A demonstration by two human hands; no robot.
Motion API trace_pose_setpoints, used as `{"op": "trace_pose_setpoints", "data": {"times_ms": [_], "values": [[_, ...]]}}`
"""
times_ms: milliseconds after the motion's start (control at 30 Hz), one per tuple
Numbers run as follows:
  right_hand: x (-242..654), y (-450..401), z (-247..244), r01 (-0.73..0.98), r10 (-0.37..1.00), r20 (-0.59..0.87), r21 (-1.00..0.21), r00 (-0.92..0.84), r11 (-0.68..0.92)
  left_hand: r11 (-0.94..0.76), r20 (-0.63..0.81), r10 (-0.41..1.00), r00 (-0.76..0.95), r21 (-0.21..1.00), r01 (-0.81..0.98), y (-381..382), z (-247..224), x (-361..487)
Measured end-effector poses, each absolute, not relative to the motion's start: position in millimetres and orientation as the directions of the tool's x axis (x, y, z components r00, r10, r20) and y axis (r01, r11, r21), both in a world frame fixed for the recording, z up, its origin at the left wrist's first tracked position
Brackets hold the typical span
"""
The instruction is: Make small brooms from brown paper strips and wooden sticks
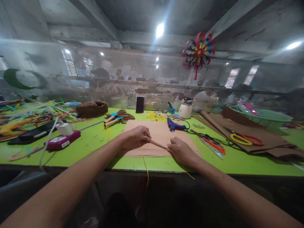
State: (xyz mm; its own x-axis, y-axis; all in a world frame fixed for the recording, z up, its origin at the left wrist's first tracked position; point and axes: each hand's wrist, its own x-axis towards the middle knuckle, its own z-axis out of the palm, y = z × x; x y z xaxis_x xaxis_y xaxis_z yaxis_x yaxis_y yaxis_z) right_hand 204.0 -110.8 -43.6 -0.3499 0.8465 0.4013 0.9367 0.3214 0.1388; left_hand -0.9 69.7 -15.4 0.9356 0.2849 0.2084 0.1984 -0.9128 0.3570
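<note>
My left hand and my right hand are both closed on a thin rolled paper tube, one at each end. Slanting slightly down to the right, the tube sits above a stack of brown paper sheets. A yellow string hangs from near my left hand over the table's front edge. Another yellow strand trails below my right hand. Just beyond my right hand lies a blue glue gun, its nozzle towards me.
Scissors rest on brown paper at right, near cutters and a green basket. A white jug stands behind. On the left are a purple power strip, brown paper pieces and coloured strips.
</note>
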Motion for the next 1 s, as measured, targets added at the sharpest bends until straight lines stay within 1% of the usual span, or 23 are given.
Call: {"op": "trace_pose_setpoints", "data": {"times_ms": [167,300,533,700,867,1000], "values": [[203,-111,-41,0.937,0.861,0.37,0.135,-0.348,0.321,-0.884,0.109,0.328,0.938,0.385,0.264,78,-13,2],[203,-110,-36,0.927,0.868,0.326,0.159,-0.374,0.34,-0.876,0.047,0.362,0.931,0.36,0.323,82,-9,6],[204,-111,-28,0.887,0.857,0.244,0.208,-0.454,0.412,-0.898,0.059,0.372,0.926,0.277,0.343,78,-8,10],[198,-117,-29,0.883,0.869,0.2,0.232,-0.453,0.407,-0.907,0.079,0.359,0.93,0.266,0.327,74,-9,8],[199,-114,-13,0.918,0.915,0.142,0.184,-0.377,0.35,-0.899,0.105,0.373,0.922,0.286,0.331,69,-9,2],[199,-100,0,0.952,0.94,0.155,0.092,-0.303,0.292,-0.889,0.158,0.398,0.904,0.309,0.337,59,-10,-3]]}}
